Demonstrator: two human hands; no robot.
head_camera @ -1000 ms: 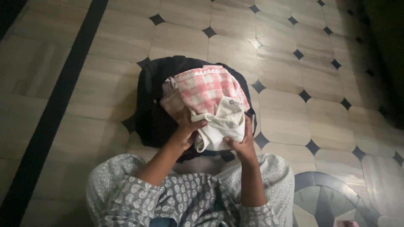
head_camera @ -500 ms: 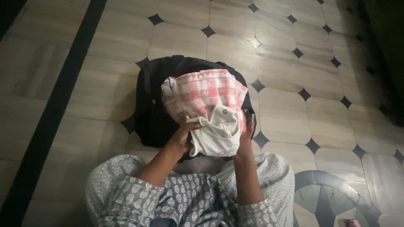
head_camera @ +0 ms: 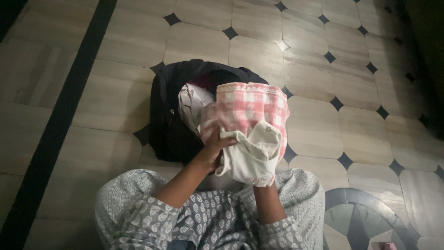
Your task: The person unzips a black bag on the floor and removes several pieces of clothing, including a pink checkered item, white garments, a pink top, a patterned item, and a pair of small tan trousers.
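Head view: you hold a folded bundle, a pink-and-white checked cloth (head_camera: 252, 111) with a cream garment (head_camera: 249, 155) stacked against its near side, raised over the open black backpack (head_camera: 169, 125) on the tiled floor (head_camera: 115, 92). Judgement: light, soft, limp; layers likely to slide apart, so grip across both folds at the near edge. Left hand (head_camera: 213, 150): fingers curled shut on the bundle's left edge, forearm angled up from the lap. Right hand (head_camera: 263, 178): mostly hidden beneath the cream garment, apparently supporting it; finger spread not visible
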